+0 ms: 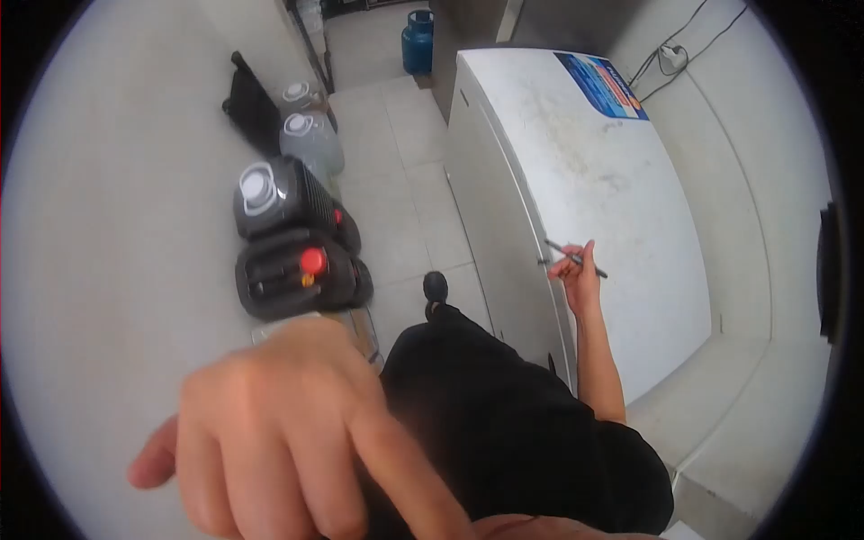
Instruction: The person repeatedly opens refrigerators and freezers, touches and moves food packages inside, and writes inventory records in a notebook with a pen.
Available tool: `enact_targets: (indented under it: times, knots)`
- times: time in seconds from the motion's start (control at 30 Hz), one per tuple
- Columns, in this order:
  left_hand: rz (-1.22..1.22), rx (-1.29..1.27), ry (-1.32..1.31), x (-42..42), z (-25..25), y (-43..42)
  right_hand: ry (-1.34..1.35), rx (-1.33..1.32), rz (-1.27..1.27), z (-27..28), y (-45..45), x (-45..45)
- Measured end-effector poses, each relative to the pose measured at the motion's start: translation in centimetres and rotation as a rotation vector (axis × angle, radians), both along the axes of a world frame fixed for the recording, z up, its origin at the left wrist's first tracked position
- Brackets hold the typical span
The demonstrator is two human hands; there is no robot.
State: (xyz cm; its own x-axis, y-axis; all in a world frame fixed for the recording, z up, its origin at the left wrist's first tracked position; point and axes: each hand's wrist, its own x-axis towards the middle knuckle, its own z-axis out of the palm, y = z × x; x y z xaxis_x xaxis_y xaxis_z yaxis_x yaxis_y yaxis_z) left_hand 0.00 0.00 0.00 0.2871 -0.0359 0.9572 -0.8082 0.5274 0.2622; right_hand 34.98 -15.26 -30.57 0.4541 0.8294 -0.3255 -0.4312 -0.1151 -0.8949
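My left hand [270, 414] is raised close to the camera at the lower left, back of the hand showing. Its fingers are bent and side by side; whatever they may hold is hidden. Farther off, my right hand [579, 279] is closed on a thin dark pen [589, 264], which points up and to the left. That hand is over the front edge of a white chest freezer [621, 225], whose lid is shut and stained. A blue printed label [605, 85] is stuck on the lid's far end.
Along the left wall stand black jerrycans [288, 279], one with a red cap, and a clear jug [310, 139]. A black folded item [250, 103] leans there. A blue gas cylinder [418, 43] stands at the far end of the tiled floor [391, 198]. Cables [670, 63] hang on the right wall.
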Motion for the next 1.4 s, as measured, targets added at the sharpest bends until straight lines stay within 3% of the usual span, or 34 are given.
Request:
enact_targets:
  times: [0.07, 0.1, 0.17, 0.23, 0.33, 0.4, 0.47, 0.5, 0.57, 0.6, 0.63, 0.7, 0.8, 0.9, 1.03, 1.1, 1.13, 1.2, 1.33, 1.4]
  knots:
    - [-0.005, 0.051, -0.085, -0.1, 0.7, -0.1, 0.070, 0.111, -0.199, 2.2, 5.7, -1.7]
    - [-0.032, -0.181, 0.080, 3.6, 1.1, 7.0, 0.210, -0.134, -0.248, 1.3, 7.5, -3.8]
    - [0.033, -0.088, -0.050, 6.9, 1.8, 12.8, 0.319, 0.145, -0.100, 3.5, 19.4, 0.3]
    - [0.085, -0.026, -0.156, 8.6, 2.5, 18.6, 0.260, 0.254, 0.020, 7.2, 29.6, 3.6]
    - [0.189, 0.098, 0.103, 8.4, 0.0, 29.0, 0.249, 0.305, 0.174, 8.4, 40.9, 3.8]
    - [0.546, 0.062, 0.269, 7.6, -4.3, 35.6, 0.208, 0.328, 0.221, 9.1, 48.5, 5.3]
    - [0.855, 0.004, 0.459, 5.6, -9.6, 41.9, -0.031, 0.348, 0.268, 9.3, 54.6, 6.2]
    - [1.080, -0.153, 0.634, 5.1, -11.2, 43.6, -0.035, 0.351, 0.262, 8.9, 57.0, 6.8]
    - [1.340, -0.142, 0.947, 3.8, -16.5, 51.7, -0.182, 0.364, 0.348, 9.4, 63.3, 9.4]
    - [1.562, -0.147, 1.093, 4.2, -18.1, 55.1, -0.238, 0.361, 0.307, 10.0, 66.0, 10.5]
    - [1.768, -0.115, 1.402, 4.4, -20.1, 58.7, -0.256, 0.363, 0.299, 11.3, 68.9, 10.7]
    - [2.051, 0.115, 1.376, 6.4, -22.4, 65.7, -0.535, 0.401, -0.028, 15.3, 75.1, 11.4]
    - [1.926, 0.212, 1.246, 10.7, -21.4, 74.7, -1.073, 0.518, -0.293, 21.3, 82.6, 14.6]
    - [1.785, 0.335, 1.125, 16.3, -19.3, 85.0, -1.295, 0.720, -0.502, 26.6, 91.1, 18.5]
    - [1.678, 0.515, 0.830, 22.5, -19.0, 95.4, -1.530, 0.748, -0.738, 33.0, 100.9, 24.0]
    - [1.682, 0.572, 0.630, 26.4, -18.1, 101.3, -2.078, 0.489, -0.991, 37.1, 105.9, 27.4]
    - [1.690, 0.484, 0.652, 27.1, -19.0, 102.6, -2.081, 0.477, -1.027, 38.9, 107.6, 29.3]
    - [1.626, 0.348, 0.719, 27.8, -19.4, 106.4, -2.377, 0.004, -0.872, 41.4, 111.7, 33.5]
    - [1.628, 0.457, 0.748, 28.4, -20.0, 117.2, -2.182, -0.354, -0.972, 44.6, 119.3, 38.0]
    - [1.771, 0.240, 0.938, 29.1, -22.7, 122.4, -2.149, -0.458, -1.065, 44.3, 122.0, 37.3]
